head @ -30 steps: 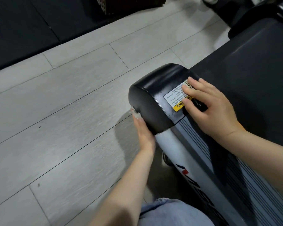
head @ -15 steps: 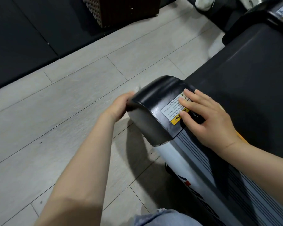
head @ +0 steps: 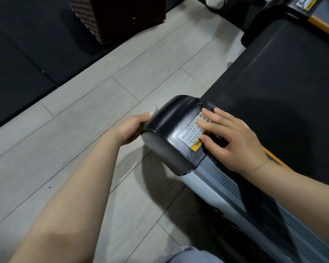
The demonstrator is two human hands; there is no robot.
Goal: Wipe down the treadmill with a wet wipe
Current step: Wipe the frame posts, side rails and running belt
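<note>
A: Where's the treadmill [head: 285, 76]?
B: On the grey plank floor [head: 103, 103], running from bottom right up to top right. Black belt, grey ribbed side rail [head: 235, 188], glossy black end cap [head: 171, 126] at the corner nearest the person.

A: Left hand [head: 132, 128]?
B: Pressed against the outer, floor-side face of the end cap. Fingers go round behind the cap, so I cannot tell how much they curl. A thin pale scrap pokes up at the fingertips, looks like the wet wipe [head: 154, 111], but too little shows to be sure of the grip.

A: Right hand [head: 234, 137]?
B: Flat on top of the cap, fingers straight and slightly spread, palm down. Fingertips lie over the white and yellow warning sticker [head: 191, 135]. Nothing held in it.

A: Hands touching each other?
B: No, cap sits between them.

A: Anything else?
B: Dark woven basket [head: 110, 14] at top, standing where the black mat [head: 17, 69] meets the floor. Second machine [head: 296, 8] top right with an orange edge. Bit of blue jeans [head: 190, 255] at the bottom edge.
</note>
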